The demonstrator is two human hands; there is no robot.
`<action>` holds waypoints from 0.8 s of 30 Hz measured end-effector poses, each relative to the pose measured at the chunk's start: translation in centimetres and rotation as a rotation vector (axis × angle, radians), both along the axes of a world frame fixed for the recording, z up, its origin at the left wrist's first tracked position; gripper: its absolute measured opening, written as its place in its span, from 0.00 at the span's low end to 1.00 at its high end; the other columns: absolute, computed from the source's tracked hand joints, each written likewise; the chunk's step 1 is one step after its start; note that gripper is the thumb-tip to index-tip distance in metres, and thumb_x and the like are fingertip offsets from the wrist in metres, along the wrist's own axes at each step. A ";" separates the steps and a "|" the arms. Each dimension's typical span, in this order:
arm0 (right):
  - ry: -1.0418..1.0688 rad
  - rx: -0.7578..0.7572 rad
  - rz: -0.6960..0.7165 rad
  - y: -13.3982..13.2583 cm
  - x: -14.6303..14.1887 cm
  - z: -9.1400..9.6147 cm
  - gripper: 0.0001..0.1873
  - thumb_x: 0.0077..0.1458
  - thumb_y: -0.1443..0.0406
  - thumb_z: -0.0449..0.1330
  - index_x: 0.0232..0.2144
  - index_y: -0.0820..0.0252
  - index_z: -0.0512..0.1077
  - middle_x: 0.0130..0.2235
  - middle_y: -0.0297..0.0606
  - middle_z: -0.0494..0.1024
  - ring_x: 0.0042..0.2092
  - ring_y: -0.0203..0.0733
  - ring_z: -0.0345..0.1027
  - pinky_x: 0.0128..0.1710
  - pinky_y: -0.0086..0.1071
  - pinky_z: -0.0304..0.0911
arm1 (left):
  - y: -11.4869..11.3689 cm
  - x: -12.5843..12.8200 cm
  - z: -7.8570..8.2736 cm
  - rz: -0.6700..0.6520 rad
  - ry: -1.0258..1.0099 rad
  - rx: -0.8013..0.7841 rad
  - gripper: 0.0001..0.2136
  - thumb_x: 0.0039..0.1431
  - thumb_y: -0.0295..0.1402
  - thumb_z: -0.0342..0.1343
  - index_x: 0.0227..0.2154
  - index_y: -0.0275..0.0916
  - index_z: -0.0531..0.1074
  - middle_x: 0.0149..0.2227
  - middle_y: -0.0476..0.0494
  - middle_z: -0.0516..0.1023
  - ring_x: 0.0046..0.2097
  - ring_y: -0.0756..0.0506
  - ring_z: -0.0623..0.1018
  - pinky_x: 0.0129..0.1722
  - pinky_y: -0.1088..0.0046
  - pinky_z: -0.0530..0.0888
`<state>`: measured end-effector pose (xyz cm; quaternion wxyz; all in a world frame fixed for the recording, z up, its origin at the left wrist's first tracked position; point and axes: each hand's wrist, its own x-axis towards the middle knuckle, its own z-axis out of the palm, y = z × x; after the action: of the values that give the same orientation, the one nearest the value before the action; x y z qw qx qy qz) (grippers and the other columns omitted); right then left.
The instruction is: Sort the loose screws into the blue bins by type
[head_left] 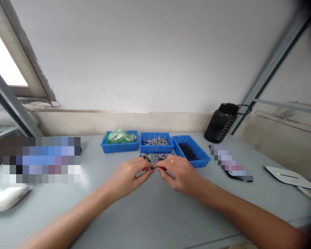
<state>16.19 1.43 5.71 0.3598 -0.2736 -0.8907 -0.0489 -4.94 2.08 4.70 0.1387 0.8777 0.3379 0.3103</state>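
Observation:
My left hand (pixel 131 173) and my right hand (pixel 181 173) meet over the table, both closed with thumb and fingers pinched together. Between the fingertips shows a small dark, thin piece (pixel 153 168), too small to name. Just behind the fingers lies a loose pile of thin silver metal pins (pixel 152 157), partly hidden by my hands. Beyond it, a middle blue bin (pixel 155 149) holds more silver pins (pixel 159 141). Dark, thin pieces (pixel 188 151) fill part of the right blue bin (pixel 203 161). A green plastic bag (pixel 119 136) sits in the left blue bin (pixel 120 148).
A dark water bottle (pixel 220 122) stands at the back right by the wall. Nearer on that side lie a blurred-out flat object (pixel 232 164) and a white device (pixel 291 177). At left are a blurred-out screen-like object (pixel 41 159) and a white rounded object (pixel 7 197).

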 end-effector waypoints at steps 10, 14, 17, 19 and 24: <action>-0.154 -0.118 -0.049 0.4 0.0 -0.6 0.08 0.62 0.67 0.50 0.37 0.61 0.69 0.30 0.37 0.74 0.34 0.39 0.68 0.35 0.31 0.61 | -0.2 -0.1 0.1 0.001 -0.104 0.146 0.05 0.61 0.32 0.51 0.37 0.39 0.71 0.31 0.47 0.73 0.33 0.50 0.73 0.32 0.76 0.71; -0.177 -0.118 -0.024 0.3 -0.2 -0.9 0.08 0.62 0.67 0.49 0.35 0.61 0.68 0.28 0.36 0.72 0.31 0.38 0.67 0.33 0.30 0.61 | -0.7 0.0 0.3 -0.071 -0.077 0.189 0.05 0.62 0.30 0.51 0.38 0.39 0.71 0.32 0.47 0.73 0.34 0.50 0.73 0.34 0.76 0.71; -0.176 -0.103 0.024 0.1 -0.3 -1.1 0.08 0.61 0.67 0.49 0.32 0.61 0.67 0.26 0.36 0.71 0.29 0.37 0.64 0.30 0.29 0.60 | -1.0 0.2 0.5 -0.105 -0.058 0.220 0.05 0.62 0.30 0.51 0.37 0.38 0.70 0.31 0.46 0.74 0.33 0.50 0.73 0.32 0.75 0.70; -0.174 -0.101 0.040 0.1 -0.3 -1.2 0.08 0.60 0.68 0.48 0.32 0.61 0.67 0.26 0.36 0.70 0.29 0.37 0.64 0.29 0.29 0.59 | -1.2 0.3 0.6 -0.110 -0.051 0.233 0.04 0.61 0.30 0.51 0.36 0.38 0.70 0.31 0.46 0.74 0.32 0.49 0.72 0.31 0.75 0.69; -0.124 -0.072 0.027 0.1 -0.3 -0.5 0.08 0.60 0.67 0.49 0.34 0.61 0.68 0.27 0.36 0.71 0.30 0.37 0.65 0.31 0.30 0.60 | -1.1 0.1 0.6 -0.074 -0.054 0.267 0.04 0.61 0.29 0.51 0.37 0.38 0.70 0.31 0.46 0.74 0.33 0.50 0.73 0.31 0.75 0.69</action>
<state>15.89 1.52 5.16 0.2945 -0.2706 -0.9161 -0.0288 -4.79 1.02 5.34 0.0414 0.8916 0.2570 0.3706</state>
